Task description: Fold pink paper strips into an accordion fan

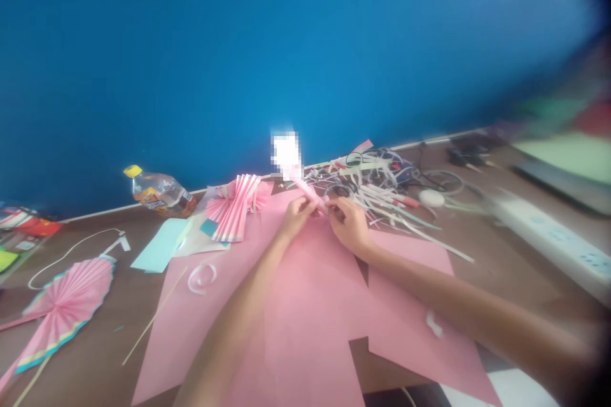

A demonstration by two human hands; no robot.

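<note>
Pink strip (304,187) in left hand (296,215) and right hand (351,222) ends in pixelation.

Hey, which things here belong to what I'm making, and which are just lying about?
Likely part of it:
- pink strip, pinched in your left hand and right hand
- pink sheets
- pleated paper
- paper fan

Probably just lying about:
- bottle
- power strip

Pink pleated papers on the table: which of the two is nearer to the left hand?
The pleated paper just right of the yellow-capped bottle. The other, a fan with blue-and-yellow edge, lies farther away, leftmost.
</note>
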